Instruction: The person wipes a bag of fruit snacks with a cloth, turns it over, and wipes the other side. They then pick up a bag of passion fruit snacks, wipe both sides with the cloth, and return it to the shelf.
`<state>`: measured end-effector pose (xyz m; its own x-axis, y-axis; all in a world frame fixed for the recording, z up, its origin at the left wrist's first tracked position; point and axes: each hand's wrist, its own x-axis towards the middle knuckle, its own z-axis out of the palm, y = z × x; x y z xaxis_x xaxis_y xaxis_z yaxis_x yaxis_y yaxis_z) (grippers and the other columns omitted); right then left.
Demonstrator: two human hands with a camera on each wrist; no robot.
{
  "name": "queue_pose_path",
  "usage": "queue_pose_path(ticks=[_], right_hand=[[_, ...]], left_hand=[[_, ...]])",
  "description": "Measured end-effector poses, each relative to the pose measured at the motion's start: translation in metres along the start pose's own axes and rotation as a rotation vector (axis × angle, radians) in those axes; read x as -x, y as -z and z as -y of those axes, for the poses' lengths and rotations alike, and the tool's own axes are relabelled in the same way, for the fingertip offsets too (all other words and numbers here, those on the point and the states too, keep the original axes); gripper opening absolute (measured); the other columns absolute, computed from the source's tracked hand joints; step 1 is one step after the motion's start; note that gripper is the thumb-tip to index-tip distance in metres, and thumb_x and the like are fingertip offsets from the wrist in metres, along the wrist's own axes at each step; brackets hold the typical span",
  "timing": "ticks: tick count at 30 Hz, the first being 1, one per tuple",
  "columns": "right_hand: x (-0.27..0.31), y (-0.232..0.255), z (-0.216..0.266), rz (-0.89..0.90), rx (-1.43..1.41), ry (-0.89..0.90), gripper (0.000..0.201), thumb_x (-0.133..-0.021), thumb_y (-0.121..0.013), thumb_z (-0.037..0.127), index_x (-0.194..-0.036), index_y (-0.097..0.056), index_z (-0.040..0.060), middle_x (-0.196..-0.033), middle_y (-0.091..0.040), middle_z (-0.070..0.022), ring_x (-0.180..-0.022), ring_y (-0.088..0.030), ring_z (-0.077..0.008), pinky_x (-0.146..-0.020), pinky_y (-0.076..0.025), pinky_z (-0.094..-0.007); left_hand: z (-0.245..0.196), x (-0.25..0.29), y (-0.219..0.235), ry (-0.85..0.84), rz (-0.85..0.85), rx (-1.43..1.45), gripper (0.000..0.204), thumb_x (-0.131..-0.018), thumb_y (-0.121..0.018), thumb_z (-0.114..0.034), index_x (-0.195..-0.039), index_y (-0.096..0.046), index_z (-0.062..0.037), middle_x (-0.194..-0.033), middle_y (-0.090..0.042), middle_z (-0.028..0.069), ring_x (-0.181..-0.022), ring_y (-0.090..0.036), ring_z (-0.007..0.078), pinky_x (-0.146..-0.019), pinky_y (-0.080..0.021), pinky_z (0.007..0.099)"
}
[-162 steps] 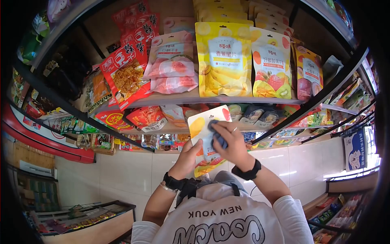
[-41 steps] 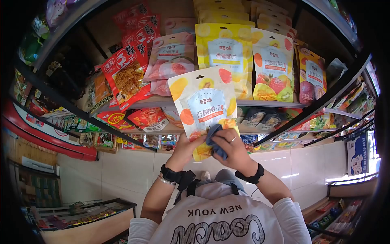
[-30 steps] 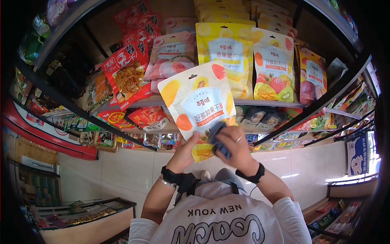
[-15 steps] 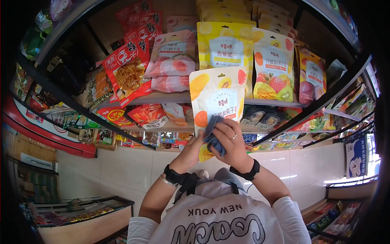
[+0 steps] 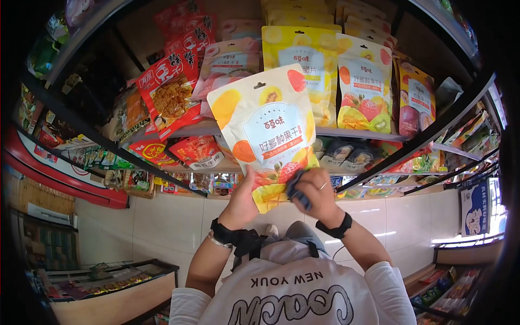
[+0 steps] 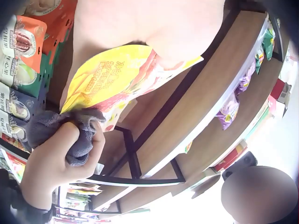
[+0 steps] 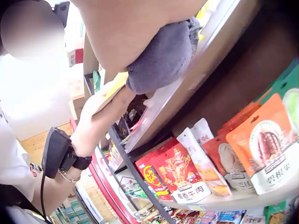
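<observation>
A cream and yellow bag of dried fruit point(image 5: 273, 122) is held up before the shelf in the head view, tilted a little to the left with its printed front showing. My left hand point(image 5: 241, 201) grips its lower left side, thumb on the front and fingers hidden behind. At the lower right edge, my right hand point(image 5: 319, 196) holds a bunched grey-blue cloth point(image 5: 295, 190) against the bag. The left wrist view has the cloth point(image 6: 84, 140) pinched between thumb and fingers at the bag's edge point(image 6: 110, 77). In the right wrist view the cloth point(image 7: 163, 58) bulges from under the hand.
Behind the held bag, a shelf point(image 5: 346, 133) carries a yellow banana chip bag point(image 5: 325, 103), a matching dried fruit bag point(image 5: 365, 86), pink bags point(image 5: 230, 59) and red snack bags point(image 5: 168, 100). Black uprights point(image 5: 374, 168) frame both sides. Lower shelves hold more packets point(image 5: 197, 154).
The cloth has gone from the bag's upper part to its lower right edge. Over the last half second the bag rises and tips left, while the right hand shifts slightly right and down.
</observation>
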<state>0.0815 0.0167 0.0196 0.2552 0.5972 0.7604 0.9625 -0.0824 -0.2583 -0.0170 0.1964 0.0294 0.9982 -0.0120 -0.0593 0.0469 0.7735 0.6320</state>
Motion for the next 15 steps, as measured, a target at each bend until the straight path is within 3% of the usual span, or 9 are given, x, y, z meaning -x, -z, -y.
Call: queue_pose_path(ticks=[2, 4, 8, 11, 15], right_hand=[[0.0, 0.003, 0.0, -0.05, 0.016, -0.094, 0.038, -0.054, -0.076, 0.006, -0.088, -0.059, 0.0075, -0.095, -0.055, -0.0107, -0.09, -0.054, -0.0333, -0.077, -0.045, -0.0434], [0.004, 0.0, 0.01, 0.028, -0.076, -0.011, 0.04, -0.056, -0.077, 0.009, -0.092, -0.06, 0.0064, -0.099, -0.055, -0.0097, -0.092, -0.054, -0.0322, -0.079, -0.046, -0.043], [-0.005, -0.004, 0.041, 0.172, -0.04, 0.202, 0.032, -0.063, -0.061, 0.012, -0.094, -0.062, 0.0048, -0.099, -0.058, -0.0093, -0.093, -0.056, -0.0294, -0.079, -0.047, -0.0406], [0.001, 0.003, 0.025, 0.136, -0.038, 0.152, 0.031, -0.062, -0.067, 0.011, -0.091, -0.061, 0.0047, -0.097, -0.057, -0.0094, -0.093, -0.055, -0.0303, -0.078, -0.047, -0.042], [0.007, 0.017, -0.003, 0.033, 0.004, -0.054, 0.03, -0.059, -0.071, 0.007, -0.087, -0.059, 0.0041, -0.095, -0.056, -0.0115, -0.092, -0.054, -0.0326, -0.078, -0.047, -0.0428]], left_hand=[[-0.002, 0.0, 0.001, 0.021, -0.018, -0.006, 0.07, -0.099, -0.026, -0.055, -0.141, -0.033, 0.0006, -0.138, -0.047, 0.0159, -0.125, -0.049, 0.0275, -0.106, -0.039, 0.0425], [0.002, 0.0, 0.004, 0.032, -0.008, -0.021, 0.069, -0.099, -0.025, -0.055, -0.14, -0.035, 0.0001, -0.136, -0.049, 0.0155, -0.122, -0.052, 0.0264, -0.104, -0.039, 0.0397], [0.018, -0.005, 0.004, 0.045, -0.037, -0.109, 0.068, -0.1, -0.023, -0.054, -0.139, -0.037, 0.0003, -0.135, -0.05, 0.0134, -0.121, -0.051, 0.0246, -0.104, -0.039, 0.0369], [0.011, -0.001, -0.003, -0.011, -0.06, -0.006, 0.069, -0.099, -0.023, -0.055, -0.14, -0.035, -0.0004, -0.137, -0.049, 0.014, -0.125, -0.049, 0.0262, -0.104, -0.039, 0.0396], [0.0, 0.008, 0.0, 0.006, -0.018, 0.038, 0.064, -0.1, -0.029, -0.053, -0.14, -0.033, -0.0036, -0.134, -0.05, 0.0143, -0.117, -0.056, 0.0274, -0.097, -0.047, 0.0397]])
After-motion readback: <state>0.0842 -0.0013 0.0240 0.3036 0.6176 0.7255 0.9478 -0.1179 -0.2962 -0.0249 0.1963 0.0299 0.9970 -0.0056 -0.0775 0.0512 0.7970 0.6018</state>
